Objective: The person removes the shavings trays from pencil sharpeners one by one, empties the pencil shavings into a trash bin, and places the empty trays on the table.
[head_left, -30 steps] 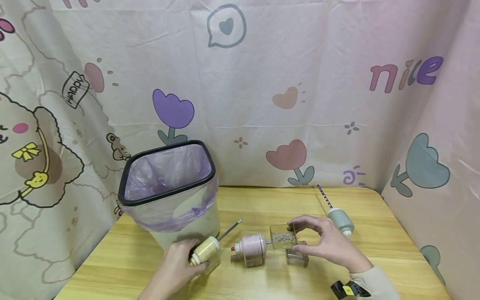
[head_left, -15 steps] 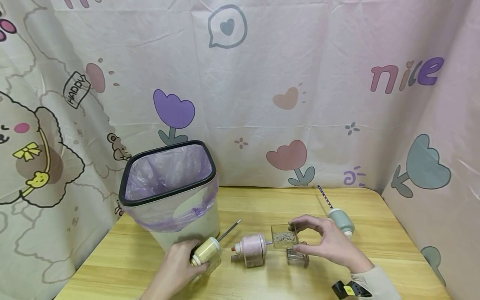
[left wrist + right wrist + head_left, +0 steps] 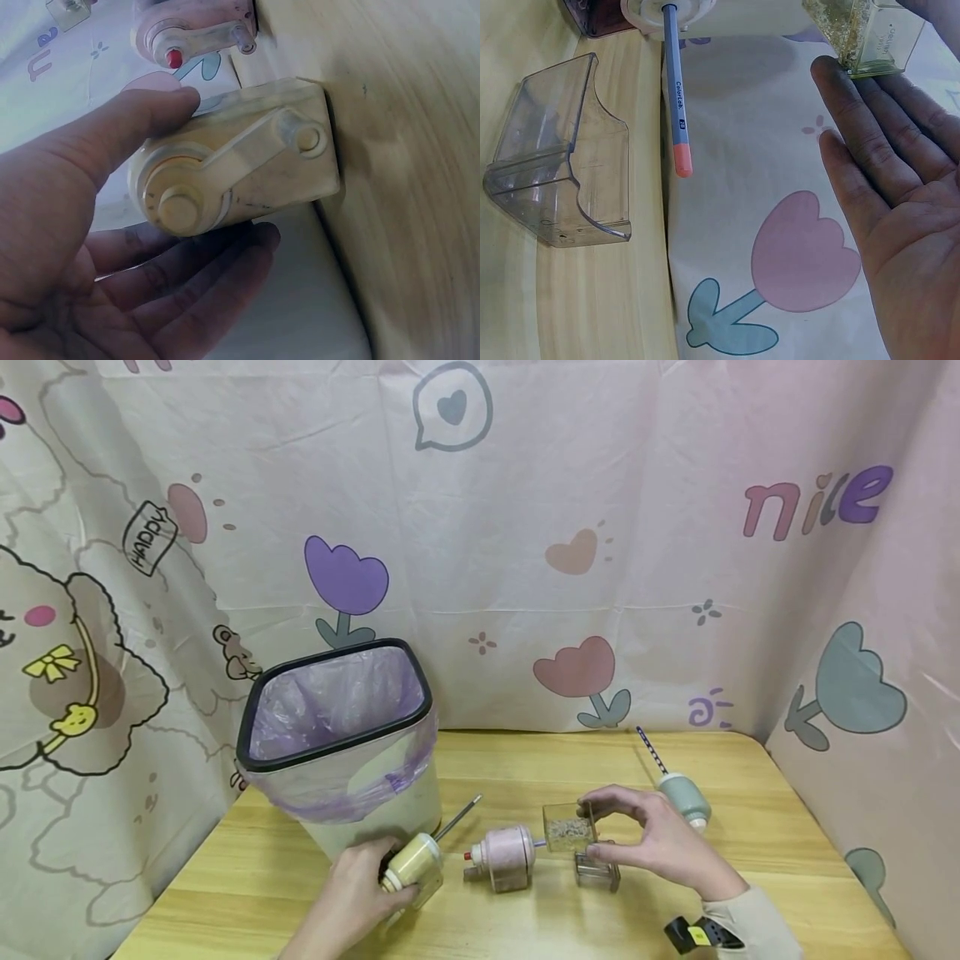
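Observation:
My left hand (image 3: 358,887) grips a yellow crank pencil sharpener (image 3: 415,862) from its left side, with a grey pencil (image 3: 459,817) sticking out of its far end. Its crank (image 3: 247,154) faces the left wrist camera. Thumb and fingers of my right hand (image 3: 660,837) hold a clear shavings drawer (image 3: 567,828), partly filled with pencil shavings, above the table. Between the hands lies a pink pencil sharpener (image 3: 506,858); a blue pencil (image 3: 676,90) with a pink end projects from it. A second clear drawer (image 3: 597,875) rests on the table just below the right hand.
A trash bin (image 3: 335,748) with a black rim and a purple-tinted liner stands at the table's left, close behind the left hand. Beyond the right hand lies a green sharpener (image 3: 684,799) with a patterned pencil (image 3: 652,750). A printed curtain (image 3: 480,560) hangs behind the wooden table (image 3: 510,768).

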Available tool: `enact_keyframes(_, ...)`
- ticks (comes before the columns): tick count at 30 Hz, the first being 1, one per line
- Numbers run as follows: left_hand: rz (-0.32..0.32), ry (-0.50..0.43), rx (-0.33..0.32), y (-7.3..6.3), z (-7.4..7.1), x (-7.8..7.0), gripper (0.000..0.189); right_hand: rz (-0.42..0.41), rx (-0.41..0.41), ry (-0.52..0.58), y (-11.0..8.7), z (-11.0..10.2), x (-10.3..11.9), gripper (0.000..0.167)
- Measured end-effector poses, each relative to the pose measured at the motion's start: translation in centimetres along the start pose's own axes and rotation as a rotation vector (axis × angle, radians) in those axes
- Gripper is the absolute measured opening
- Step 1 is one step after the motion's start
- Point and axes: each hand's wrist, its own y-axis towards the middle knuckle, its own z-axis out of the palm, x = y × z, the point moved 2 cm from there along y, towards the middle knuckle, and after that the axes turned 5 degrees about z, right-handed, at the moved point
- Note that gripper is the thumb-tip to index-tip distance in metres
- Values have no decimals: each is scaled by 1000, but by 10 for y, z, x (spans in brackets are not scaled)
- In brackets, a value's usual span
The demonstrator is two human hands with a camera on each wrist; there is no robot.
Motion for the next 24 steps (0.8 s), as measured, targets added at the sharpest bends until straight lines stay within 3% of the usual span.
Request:
enact_keyframes(7, 45, 53, -27, -2, -16, -4, 57, -13, -6, -4, 4, -1, 1, 51)
enact_keyframes(13, 85, 92, -56, -1, -44, -13, 48, 1, -12, -16, 9, -5, 6, 51)
enact_keyframes(21, 256, -74, -186, -8, -89, -33, 32, -30, -28, -3, 20, -10, 11, 53)
enact_keyframes(24, 279, -118, -217, -10, -107, -38, 30, -22, -29, -18, 24, -12, 13, 53)
